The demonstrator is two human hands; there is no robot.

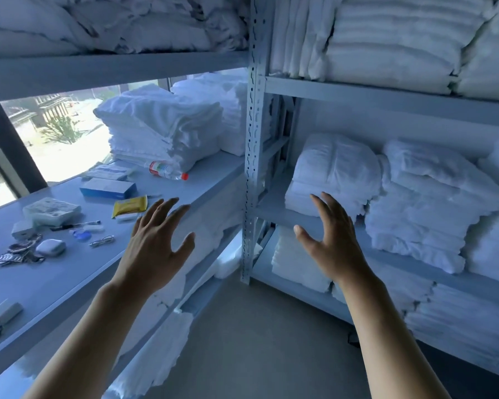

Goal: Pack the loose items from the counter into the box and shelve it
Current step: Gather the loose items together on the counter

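Both hands are raised in front of me with fingers spread and nothing in them. My left hand (156,243) hovers over the front edge of the grey counter (69,272). My right hand (329,240) is in front of the shelf unit's middle shelf (274,208). Loose items lie on the counter: a yellow packet (129,205), a blue and white box (107,189), a plastic bottle with a red cap (167,170), a white earbud case (50,247), a clear packet (52,211), pens (78,225), and foil sachets (18,254). No packing box is in view.
Folded white towels (162,125) are stacked at the counter's far end. The metal shelf unit's upright post (252,168) stands between my hands. More white linen (415,197) fills the shelves on the right. A window (49,133) lies behind the counter. Grey floor (257,341) lies below.
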